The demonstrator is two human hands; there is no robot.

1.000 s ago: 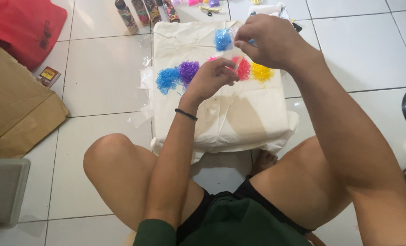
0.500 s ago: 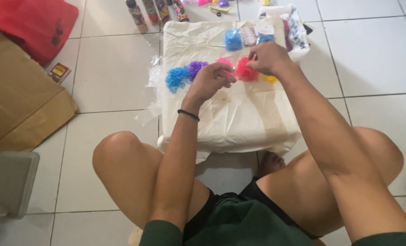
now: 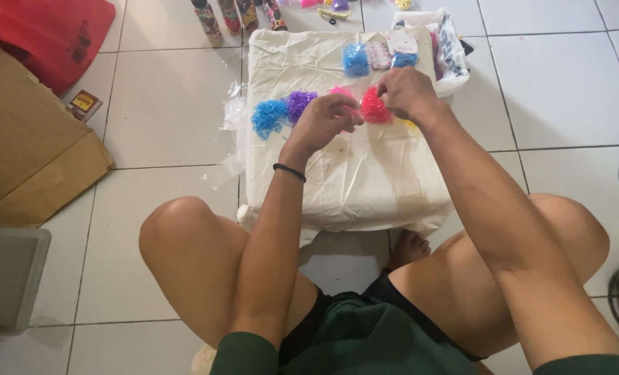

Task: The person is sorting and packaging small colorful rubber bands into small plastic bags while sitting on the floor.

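Small heaps of tiny elastic bands lie on a cream cloth-covered box [image 3: 365,180]: a blue heap [image 3: 269,116], a purple heap [image 3: 300,104], a pink heap [image 3: 340,92] and a red heap [image 3: 374,109]. My left hand [image 3: 323,119] hovers over the pink heap with fingers pinched together near the red one. My right hand [image 3: 405,92] rests at the red heap, fingertips touching it, and partly hides a yellow heap [image 3: 411,126]. A second blue heap [image 3: 356,60] sits farther back.
A flattened cardboard sheet [image 3: 31,153] and a red bag [image 3: 52,31] lie at left, with a small box [image 3: 84,105] between them. Patterned tubes [image 3: 233,14] stand at the top. A white tray of packets [image 3: 445,48] sits at the box's far right. Clear plastic wrap [image 3: 227,163] lies beside the box.
My right hand has come down from the far blue heap to the red heap. The view has shifted slightly; my left hand stays near the pink heap.
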